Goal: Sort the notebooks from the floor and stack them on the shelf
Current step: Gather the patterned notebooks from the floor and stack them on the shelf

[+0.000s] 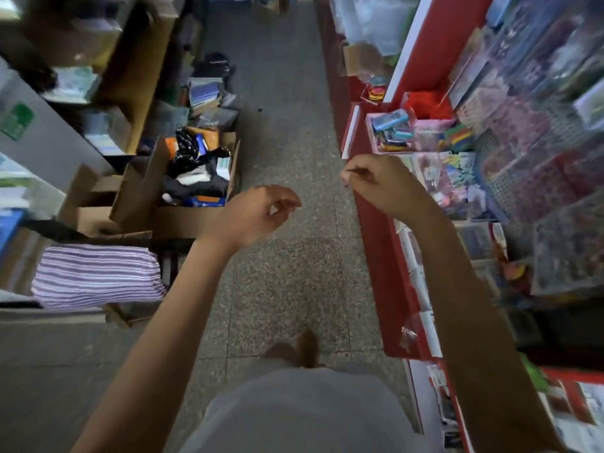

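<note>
Cloth in pale grey is filling the bottom edge as we are looking down our own front at the speckled floor [287,282] of a shop aisle. Beside our left forearm, a stack of notebooks [98,276] is sitting at the left, its edges showing as thin purple and white stripes, somewhat blurred. We are holding both arms up and forward over the aisle. Our left hand [258,214] is hanging from a bent wrist, fingers loosely curled, thumb near forefinger, holding nothing. Our right hand [376,184] is hovering just beside the red shelf [376,243], fingers curled in tighter; whether it is pinching something small we cannot tell. Beyond an open cardboard box [137,191] of mixed goods, a pile of notebooks [204,93] with blue-green covers is lying on the floor along the left side.
</note>
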`<state>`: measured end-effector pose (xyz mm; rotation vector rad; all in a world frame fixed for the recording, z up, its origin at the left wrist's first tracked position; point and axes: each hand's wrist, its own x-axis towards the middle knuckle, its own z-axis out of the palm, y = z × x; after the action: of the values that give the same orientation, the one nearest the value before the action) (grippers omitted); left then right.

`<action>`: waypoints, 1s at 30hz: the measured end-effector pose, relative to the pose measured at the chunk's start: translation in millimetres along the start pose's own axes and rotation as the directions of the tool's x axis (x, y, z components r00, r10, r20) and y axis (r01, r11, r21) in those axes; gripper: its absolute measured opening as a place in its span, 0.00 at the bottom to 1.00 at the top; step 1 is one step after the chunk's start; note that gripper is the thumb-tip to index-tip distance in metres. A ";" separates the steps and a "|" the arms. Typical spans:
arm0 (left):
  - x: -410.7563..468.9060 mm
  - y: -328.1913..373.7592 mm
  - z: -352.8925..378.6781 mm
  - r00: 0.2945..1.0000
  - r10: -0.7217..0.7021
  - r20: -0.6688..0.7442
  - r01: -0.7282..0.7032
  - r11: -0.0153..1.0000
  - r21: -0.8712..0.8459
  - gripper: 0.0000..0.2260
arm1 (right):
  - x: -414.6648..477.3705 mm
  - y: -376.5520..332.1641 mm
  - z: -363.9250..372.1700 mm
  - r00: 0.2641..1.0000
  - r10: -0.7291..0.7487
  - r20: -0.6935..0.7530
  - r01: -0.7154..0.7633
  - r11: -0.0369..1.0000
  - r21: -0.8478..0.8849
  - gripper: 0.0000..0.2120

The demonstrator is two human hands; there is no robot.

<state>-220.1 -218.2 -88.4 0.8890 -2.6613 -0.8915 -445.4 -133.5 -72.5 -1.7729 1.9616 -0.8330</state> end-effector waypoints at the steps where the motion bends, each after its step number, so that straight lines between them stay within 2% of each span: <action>1: 14.2 -2.1 -2.9 1.000 0.000 -0.001 0.000 1.000 0.001 0.10 | 14.8 6.8 -3.3 1.000 0.007 0.000 -0.007 1.000 0.010 0.05; 4: 57.5 -17.5 -10.2 1.000 -0.007 0.006 0.007 1.000 0.010 0.09 | 60.0 28.2 -11.6 1.000 0.020 0.014 -0.021 0.999 0.048 0.05; 7: 104.6 -39.4 -21.6 0.999 -0.029 -0.014 0.029 1.000 0.001 0.08 | 107.3 44.1 -16.7 0.998 0.039 0.055 -0.049 0.978 0.201 0.06; 9: 140.4 -59.7 -36.1 0.998 -0.052 -0.043 0.051 0.999 -0.019 0.08 | 151.0 56.2 -19.1 0.997 0.034 0.073 -0.051 0.968 0.245 0.06; 14: 225.9 -104.9 -71.1 0.991 -0.060 -0.122 0.055 0.997 -0.048 0.09 | 256.0 75.8 -23.5 0.997 -0.008 0.071 -0.010 0.969 0.248 0.07; 16: 265.2 -126.8 -83.8 0.989 -0.063 -0.131 0.056 0.997 -0.057 0.08 | 305.4 84.2 -24.7 0.997 0.000 0.079 -0.016 0.980 0.200 0.07; 21: 363.6 -167.9 -112.4 0.992 -0.077 -0.099 0.069 0.995 -0.076 0.09 | 406.6 115.5 -40.4 0.994 0.028 0.106 -0.038 0.995 0.089 0.07; 25: 437.3 -187.7 -120.8 0.997 -0.067 -0.048 0.062 0.994 -0.092 0.08 | 465.7 145.5 -56.6 0.997 0.027 0.070 -0.032 0.997 0.072 0.07; 30: 529.9 -205.2 -119.4 0.998 -0.058 0.002 0.058 0.991 -0.119 0.09 | 535.9 208.7 -67.5 0.989 0.110 0.100 -0.120 0.988 0.100 0.06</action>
<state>-502.5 -724.7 -118.4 0.9426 -2.5621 -1.0502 -723.7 -640.8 -93.1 -1.5934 1.9029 -0.7847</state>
